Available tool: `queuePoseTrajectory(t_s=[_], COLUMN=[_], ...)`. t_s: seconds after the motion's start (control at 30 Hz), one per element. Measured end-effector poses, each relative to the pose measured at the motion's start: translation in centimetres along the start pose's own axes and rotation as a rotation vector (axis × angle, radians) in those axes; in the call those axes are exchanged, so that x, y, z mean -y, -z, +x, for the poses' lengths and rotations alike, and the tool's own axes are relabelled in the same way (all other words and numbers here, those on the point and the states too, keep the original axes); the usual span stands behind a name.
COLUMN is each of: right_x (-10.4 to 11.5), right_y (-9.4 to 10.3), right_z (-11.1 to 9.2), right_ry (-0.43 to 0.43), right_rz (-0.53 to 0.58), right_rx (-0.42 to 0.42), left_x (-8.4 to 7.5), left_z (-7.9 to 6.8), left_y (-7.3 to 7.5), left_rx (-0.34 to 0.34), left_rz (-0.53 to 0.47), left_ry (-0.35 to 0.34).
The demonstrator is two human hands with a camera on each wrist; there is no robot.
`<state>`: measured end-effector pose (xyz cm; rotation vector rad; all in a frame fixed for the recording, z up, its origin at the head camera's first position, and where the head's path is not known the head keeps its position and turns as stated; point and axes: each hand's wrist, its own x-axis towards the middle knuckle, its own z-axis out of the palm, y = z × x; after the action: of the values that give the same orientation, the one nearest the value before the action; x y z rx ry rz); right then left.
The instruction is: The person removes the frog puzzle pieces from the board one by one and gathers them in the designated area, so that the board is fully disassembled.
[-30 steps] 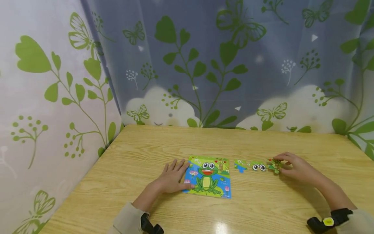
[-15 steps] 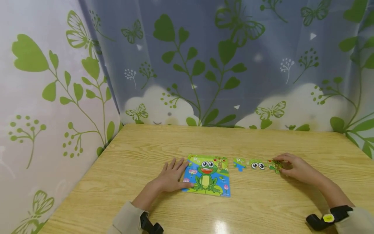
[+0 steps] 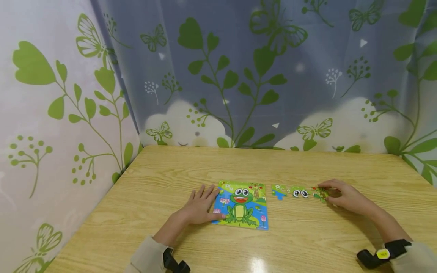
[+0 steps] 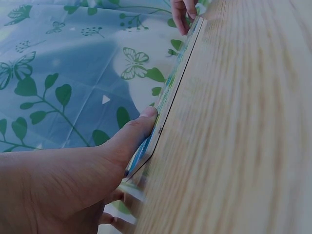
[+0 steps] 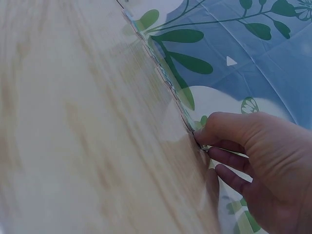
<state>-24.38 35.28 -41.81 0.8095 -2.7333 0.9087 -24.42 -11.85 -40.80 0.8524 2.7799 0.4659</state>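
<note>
A square frog puzzle board (image 3: 240,204) lies flat on the table in the head view. My left hand (image 3: 201,206) rests at its left side with fingers spread, the thumb on the board's surface; the left wrist view shows this thumb (image 4: 134,131) on the upper face near the edge. To the right of the board, loose puzzle pieces lie in a row: a blue-and-green one (image 3: 279,191), one with the frog's eyes (image 3: 300,193), and a green one with red spots (image 3: 318,194). My right hand (image 3: 345,195) pinches this last puzzle piece at its right side, partly covering it.
The wooden table (image 3: 290,242) extends around the board and pieces. Behind it hangs a blue curtain (image 3: 211,87) with leaves and butterflies, and a pale printed curtain (image 3: 61,151) stands along the left. Black camera straps (image 3: 385,254) are on both wrists.
The head view has shifted slightly. Both hands stay in nearly the same places; the puzzle piece at my right hand seems to lie a little flatter than one second ago.
</note>
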Motion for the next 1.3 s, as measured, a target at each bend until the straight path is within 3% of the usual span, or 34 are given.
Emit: queuePoseTrajectory(t_s=[0.23, 0.43, 0.7, 1.3], right_x=[0.6, 2.8, 6.4, 12.8], right_y=[0.0, 0.4, -0.4, -5.9], right_z=[0.3, 1.2, 3.7, 9.7], right_ry=[-0.017, -0.056, 0.017, 0.141], right_rz=[0.015, -0.013, -0.015, -0.049], right_rx=[-0.001, 0.005, 0.069, 0.202], left_x=[0.1, 0.1, 0.2, 0.1], left_z=[-0.2, -0.3, -0.5, -0.1], left_y=[0.0, 0.1, 0.3, -0.1], left_rx=[0.000, -0.004, -0.009, 0.003], left_rz=[0.006, -0.003, -0.004, 0.019], left_ry=[0.004, 0.003, 0.007, 0.012])
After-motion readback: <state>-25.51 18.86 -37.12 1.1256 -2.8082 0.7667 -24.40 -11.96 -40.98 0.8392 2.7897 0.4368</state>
